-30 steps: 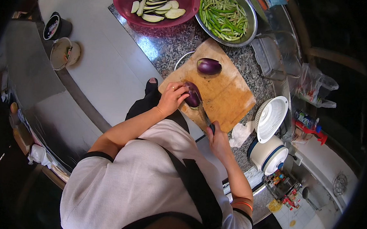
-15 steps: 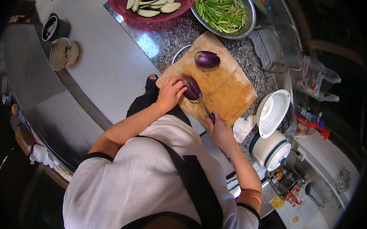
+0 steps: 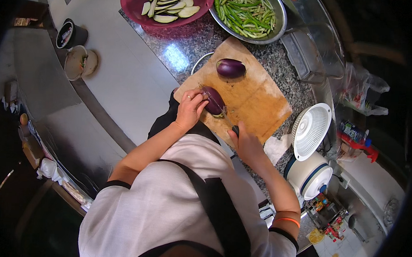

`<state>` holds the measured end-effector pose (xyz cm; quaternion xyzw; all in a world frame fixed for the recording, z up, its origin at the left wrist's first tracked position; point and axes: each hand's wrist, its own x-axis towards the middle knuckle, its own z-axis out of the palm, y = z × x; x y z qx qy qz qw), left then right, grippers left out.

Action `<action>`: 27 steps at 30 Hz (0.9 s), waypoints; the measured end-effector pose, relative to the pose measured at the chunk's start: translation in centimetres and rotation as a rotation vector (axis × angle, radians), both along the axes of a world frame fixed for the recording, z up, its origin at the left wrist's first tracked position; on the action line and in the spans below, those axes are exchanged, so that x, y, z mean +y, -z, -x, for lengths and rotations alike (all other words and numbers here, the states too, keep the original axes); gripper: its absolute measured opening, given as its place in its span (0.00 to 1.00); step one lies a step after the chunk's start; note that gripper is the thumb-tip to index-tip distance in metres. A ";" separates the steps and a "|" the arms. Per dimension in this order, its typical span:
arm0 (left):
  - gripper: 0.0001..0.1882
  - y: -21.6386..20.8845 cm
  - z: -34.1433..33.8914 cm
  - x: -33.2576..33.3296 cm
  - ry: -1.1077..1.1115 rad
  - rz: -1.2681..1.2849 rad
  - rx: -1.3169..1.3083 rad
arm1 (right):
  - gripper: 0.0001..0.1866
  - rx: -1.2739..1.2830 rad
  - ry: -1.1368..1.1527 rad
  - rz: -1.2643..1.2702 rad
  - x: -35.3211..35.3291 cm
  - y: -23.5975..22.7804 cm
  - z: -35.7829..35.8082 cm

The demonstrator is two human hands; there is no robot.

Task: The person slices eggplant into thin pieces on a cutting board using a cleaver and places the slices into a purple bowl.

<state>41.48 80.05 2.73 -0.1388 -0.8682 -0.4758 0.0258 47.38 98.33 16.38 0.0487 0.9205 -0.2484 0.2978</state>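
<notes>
My left hand (image 3: 191, 108) has its fingers closed on the left side of a dark purple eggplant (image 3: 215, 99) lying on the near left part of a wooden cutting board (image 3: 253, 100). In my right hand (image 3: 247, 143) is the dark handle of a knife (image 3: 235, 129). Its thin blade runs over the eggplant toward my left fingertips; how deep it sits in the flesh I cannot tell. A second eggplant piece (image 3: 231, 68), glossy and purple, rests farther back on the board, touched by neither hand.
Behind the board stand a red basin (image 3: 128, 8) of sliced eggplant and a metal bowl (image 3: 282, 26) of cut green vegetables. A white strainer basket (image 3: 311, 131), a rice cooker (image 3: 312, 174) and a crumpled cloth (image 3: 276, 148) lie to the right. Two bins (image 3: 76, 38) stand on the floor.
The whole view has shifted slightly. Both hands keep their places at the eggplant, and the knife blade now looks thinner and more edge-on over it.
</notes>
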 end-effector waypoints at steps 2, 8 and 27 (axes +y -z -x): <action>0.08 0.2 0.0 -0.1 -0.009 0.008 0.006 | 0.17 0.039 -0.018 0.003 0.0 0.4 0.0; 0.09 0.2 -0.2 0.4 -0.017 0.008 0.001 | 0.18 0.100 0.000 -0.011 -0.4 2.0 0.2; 0.15 0.1 -0.2 0.3 0.069 -0.007 -0.011 | 0.20 0.200 0.381 0.270 1.5 10.7 -3.1</action>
